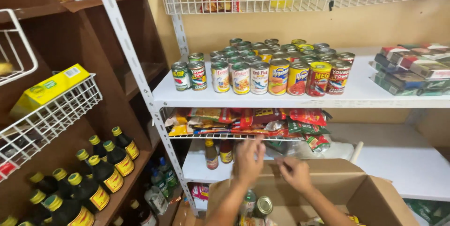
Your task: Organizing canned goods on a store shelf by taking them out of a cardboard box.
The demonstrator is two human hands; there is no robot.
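My left hand (pixel 247 160) and my right hand (pixel 295 173) reach forward together over an open brown cardboard box (pixel 370 198) at the bottom of the view. Both hands hover near the box's far flap, fingers bent; whether either holds anything I cannot tell. Under my left forearm, inside the box, stand two tin cans (pixel 262 206). Just beyond the hands is a wire shelf of flat snack packets (pixel 248 122). Above it, a white shelf (pixel 365 95) carries several rows of tinned food (pixel 262 66).
Dark sauce bottles with yellow caps (pixel 98 174) fill a wooden shelf at left. A wire basket holds a yellow box (pixel 49 87). Stacked flat packs (pixel 412 69) lie at the right of the white shelf. Two small bottles (pixel 218 153) stand on the lower shelf. Wire baskets hang overhead.
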